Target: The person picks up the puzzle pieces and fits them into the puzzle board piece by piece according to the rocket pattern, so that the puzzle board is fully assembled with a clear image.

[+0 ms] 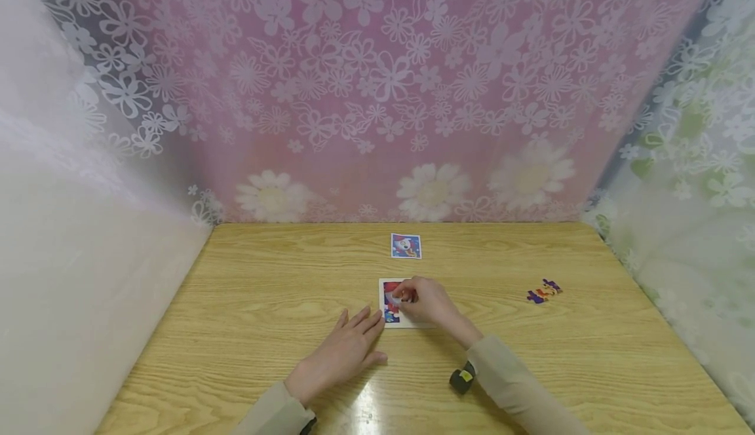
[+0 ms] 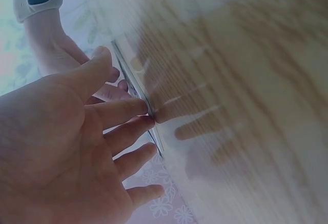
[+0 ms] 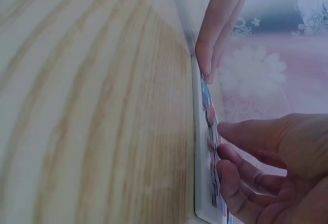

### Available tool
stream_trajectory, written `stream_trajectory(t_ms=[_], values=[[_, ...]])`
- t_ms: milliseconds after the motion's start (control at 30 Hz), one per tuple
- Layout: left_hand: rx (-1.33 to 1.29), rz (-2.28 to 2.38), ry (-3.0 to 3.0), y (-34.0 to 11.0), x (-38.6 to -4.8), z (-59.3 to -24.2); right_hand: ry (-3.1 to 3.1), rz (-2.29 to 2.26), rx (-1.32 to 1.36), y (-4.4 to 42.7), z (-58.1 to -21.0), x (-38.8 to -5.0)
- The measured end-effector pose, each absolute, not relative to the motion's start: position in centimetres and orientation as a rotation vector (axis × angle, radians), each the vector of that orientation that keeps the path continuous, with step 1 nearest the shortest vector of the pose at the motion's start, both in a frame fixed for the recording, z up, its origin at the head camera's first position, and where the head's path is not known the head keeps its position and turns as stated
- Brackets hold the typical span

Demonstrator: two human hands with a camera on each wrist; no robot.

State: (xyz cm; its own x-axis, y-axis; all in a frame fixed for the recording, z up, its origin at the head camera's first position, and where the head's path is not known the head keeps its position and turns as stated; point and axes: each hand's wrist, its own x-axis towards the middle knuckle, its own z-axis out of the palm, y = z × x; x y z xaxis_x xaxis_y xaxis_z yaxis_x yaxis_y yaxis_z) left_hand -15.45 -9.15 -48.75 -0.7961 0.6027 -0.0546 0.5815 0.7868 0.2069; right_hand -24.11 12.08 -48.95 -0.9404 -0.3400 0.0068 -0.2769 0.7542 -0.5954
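Note:
A white-bordered puzzle board (image 1: 406,323) lies on the table, with colourful red, blue and white jigsaw pieces (image 1: 390,316) in its left part. My right hand (image 1: 426,301) is over the board, thumb and fingers curled at a pale puzzle piece (image 1: 396,299). In the right wrist view the right hand's fingertips (image 3: 225,170) are down at the pieces, beside the board's white edge (image 3: 199,131); the piece's outline is hard to make out. My left hand (image 1: 345,350) lies left of the board, fingers extended. Its fingertips (image 2: 146,126) touch the board's edge.
Beyond the board lies a small picture card (image 1: 406,246) with a white figure on blue. Several loose purple and orange puzzle pieces (image 1: 544,292) lie together to the right on the wooden table (image 1: 283,271). Flower-patterned curtains (image 1: 383,94) hang at the back and sides.

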Motion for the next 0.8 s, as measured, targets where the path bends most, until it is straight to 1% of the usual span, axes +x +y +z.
stream_trajectory(t_ms=[300, 800], values=[[0.958, 0.262, 2.858, -9.14, -15.44, -48.51, 2.841, -0.869, -0.744, 12.50, -49.26, -24.11], [0.959, 0.246, 2.861, -9.08, -15.48, -48.52, 2.848, -0.789, -0.699, 12.29, -48.87, -23.98]])
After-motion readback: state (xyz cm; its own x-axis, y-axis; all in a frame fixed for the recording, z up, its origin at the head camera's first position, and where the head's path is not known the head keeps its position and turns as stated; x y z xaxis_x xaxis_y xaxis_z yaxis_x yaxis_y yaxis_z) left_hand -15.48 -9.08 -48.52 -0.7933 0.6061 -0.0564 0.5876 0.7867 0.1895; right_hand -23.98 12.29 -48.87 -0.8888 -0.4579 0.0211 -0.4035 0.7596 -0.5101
